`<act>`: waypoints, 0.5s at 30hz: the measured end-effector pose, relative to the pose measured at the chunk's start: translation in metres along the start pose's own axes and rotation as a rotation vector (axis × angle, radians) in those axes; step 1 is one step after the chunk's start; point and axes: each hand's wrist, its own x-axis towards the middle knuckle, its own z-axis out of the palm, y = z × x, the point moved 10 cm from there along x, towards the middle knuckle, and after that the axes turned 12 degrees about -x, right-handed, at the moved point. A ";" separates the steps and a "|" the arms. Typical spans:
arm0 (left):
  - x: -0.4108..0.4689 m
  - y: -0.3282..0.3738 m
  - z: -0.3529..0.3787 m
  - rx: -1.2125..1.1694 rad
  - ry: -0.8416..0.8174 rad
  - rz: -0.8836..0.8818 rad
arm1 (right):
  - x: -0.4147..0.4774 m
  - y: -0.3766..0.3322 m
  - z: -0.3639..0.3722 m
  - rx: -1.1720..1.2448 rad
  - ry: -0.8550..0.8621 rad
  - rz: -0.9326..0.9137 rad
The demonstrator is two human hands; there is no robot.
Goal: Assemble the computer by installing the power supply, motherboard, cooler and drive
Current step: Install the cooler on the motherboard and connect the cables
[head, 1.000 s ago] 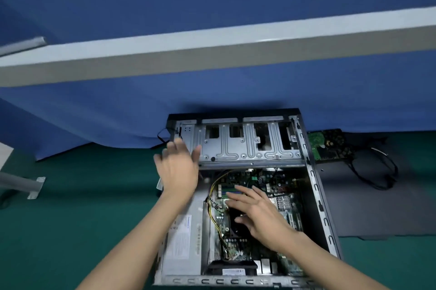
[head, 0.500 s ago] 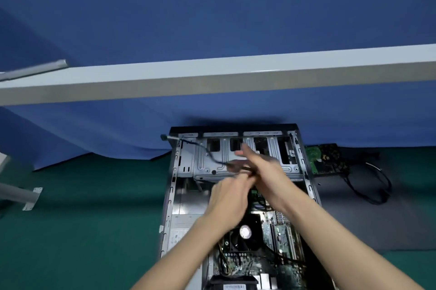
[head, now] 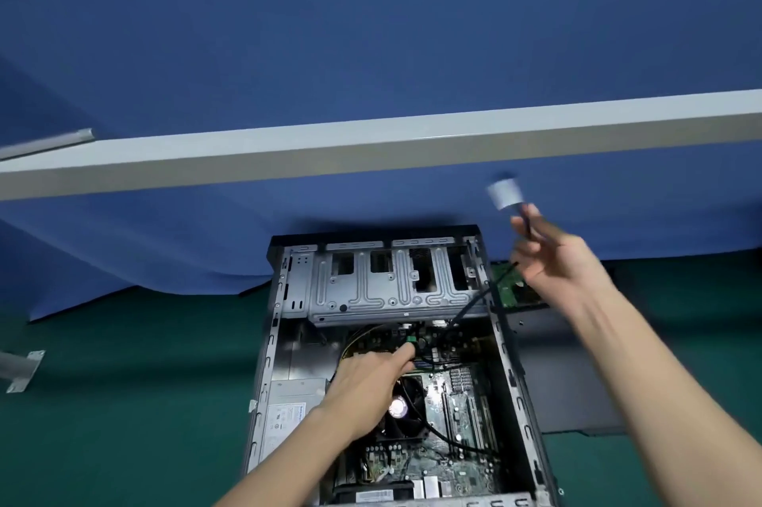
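An open computer case [head: 268, 341] lies flat on the green table. Inside it I see the power supply [head: 288, 411] at the left, the motherboard [head: 457, 411] and the black cooler fan [head: 402, 407] in the middle. A metal drive cage [head: 371, 288] spans the far end. My left hand [head: 367, 383] reaches in, fingertips at a green connector [head: 410, 339] just below the cage. My right hand [head: 552, 255] is raised above the case's right edge, pinching a black cable [head: 466, 310] that ends in a blurred white connector [head: 505, 193].
A green drive circuit board [head: 511, 288] lies right of the case on a dark side panel [head: 569, 374]. A white beam [head: 371, 148] crosses overhead before a blue cloth backdrop. A metal bracket [head: 22, 368] sits at the far left.
My right hand has swung up and right, pulling the black cable out over the case's edge. My left hand has dropped from the cage down into the case toward the green connector.
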 end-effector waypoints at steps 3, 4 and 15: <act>-0.006 -0.016 -0.001 -0.052 0.011 -0.093 | 0.001 -0.021 -0.031 -0.067 0.073 -0.068; -0.007 -0.024 -0.004 -0.074 0.038 -0.137 | 0.000 -0.025 -0.037 -0.086 0.077 -0.089; 0.008 0.026 -0.080 -0.530 0.387 -0.102 | -0.032 0.048 0.031 -0.526 -0.241 -0.069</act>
